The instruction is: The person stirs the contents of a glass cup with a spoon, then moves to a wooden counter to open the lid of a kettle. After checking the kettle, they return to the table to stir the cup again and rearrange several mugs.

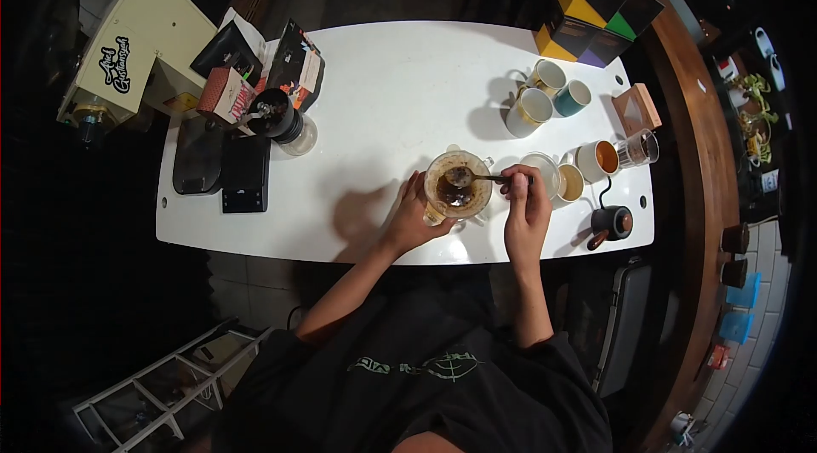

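Note:
Near the front edge of the white table, a round glass vessel (441, 165) holds dark liquid, with brown residue round its inner wall. My left hand (414, 219) wraps round its lower left side. A dark spoon (498, 178) is pinched in my right hand (528, 210), its bowl inside the vessel over the liquid. Whether the spoon touches the liquid is hard to tell. What stands under the vessel is mostly hidden. Just right of it are a clear glass dish (541, 165) and a cup with light brown contents (571, 183).
Several cups (529, 113) stand at the back right. A white mug (598, 161), a glass (638, 148) and a black kettle (611, 222) are at the right. At the left are a scale (246, 176), a hand grinder (298, 135), coffee bags (294, 66) and a cream machine (140, 36).

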